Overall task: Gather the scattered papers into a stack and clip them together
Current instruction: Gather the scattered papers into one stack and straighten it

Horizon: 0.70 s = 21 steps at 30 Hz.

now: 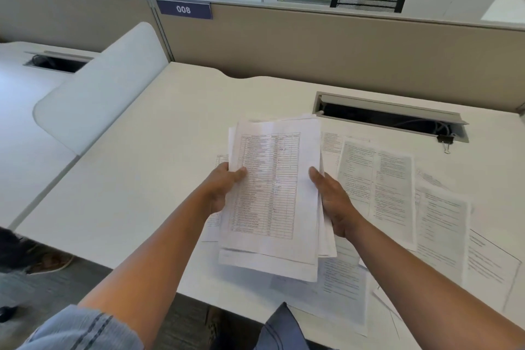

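Observation:
A loose stack of printed papers (272, 196) is lifted above the white desk (136, 179), its top sheet showing a table of rows. My left hand (221, 187) grips the stack's left edge, thumb on top. My right hand (332, 202) grips the right edge the same way. The sheets in the stack are uneven, with edges fanned at the bottom. More scattered papers (397, 190) lie flat on the desk to the right and below the stack. A black binder clip (445, 140) sits at the far right, beside the cable slot.
An open cable slot (389, 116) runs along the back of the desk. A beige partition (312, 45) with a "008" label closes the far side. A white curved divider (99, 94) stands at the left. Black chairs stand beyond the partition.

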### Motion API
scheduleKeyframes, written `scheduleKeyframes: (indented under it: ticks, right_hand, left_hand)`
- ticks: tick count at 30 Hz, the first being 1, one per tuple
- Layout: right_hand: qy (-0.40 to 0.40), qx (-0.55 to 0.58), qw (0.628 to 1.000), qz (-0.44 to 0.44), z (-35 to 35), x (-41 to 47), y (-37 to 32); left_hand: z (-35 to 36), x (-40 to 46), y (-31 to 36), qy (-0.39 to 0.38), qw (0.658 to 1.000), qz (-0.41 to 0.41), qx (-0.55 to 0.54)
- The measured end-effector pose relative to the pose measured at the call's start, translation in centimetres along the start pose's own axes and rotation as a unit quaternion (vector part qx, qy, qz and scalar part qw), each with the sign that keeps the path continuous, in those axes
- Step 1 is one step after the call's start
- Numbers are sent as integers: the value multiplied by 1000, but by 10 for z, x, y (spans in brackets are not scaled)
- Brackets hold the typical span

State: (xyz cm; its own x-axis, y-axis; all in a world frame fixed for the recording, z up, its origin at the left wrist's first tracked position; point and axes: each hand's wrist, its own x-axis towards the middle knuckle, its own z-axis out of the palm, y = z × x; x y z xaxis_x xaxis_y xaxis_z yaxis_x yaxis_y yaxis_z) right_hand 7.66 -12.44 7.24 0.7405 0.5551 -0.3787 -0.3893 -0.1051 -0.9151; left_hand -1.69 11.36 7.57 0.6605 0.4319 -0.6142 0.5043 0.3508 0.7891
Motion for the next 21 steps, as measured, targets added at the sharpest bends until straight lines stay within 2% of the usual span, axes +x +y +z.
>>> scheduleKeyframes:
  ticks: [3, 6, 10, 12, 15, 21]
  right_hand:
    - [12, 12, 1000, -24, -7, 3, -2]
    - [50, -7, 997, -51, -12, 7, -13]
    - [63, -15, 988, -142, -14, 7, -44]
    - [62, -22, 982, -179, -15, 7, -54]
    - [57, -12, 978, -199, -18, 7, -51]
    - [83, 14, 990, -118, -16, 6, -6]
  left_hand:
    - [11, -1, 1, 18, 999, 48, 7]
    - [19, -6, 12, 56, 988, 141, 4]
    - [34, -22, 34, 92, 940, 328, -9]
    - [42, -31, 44, 105, 918, 381, -43]
    - [50, -34, 43, 127, 906, 399, -65]
    - [56, -23, -1, 128, 931, 336, -64]
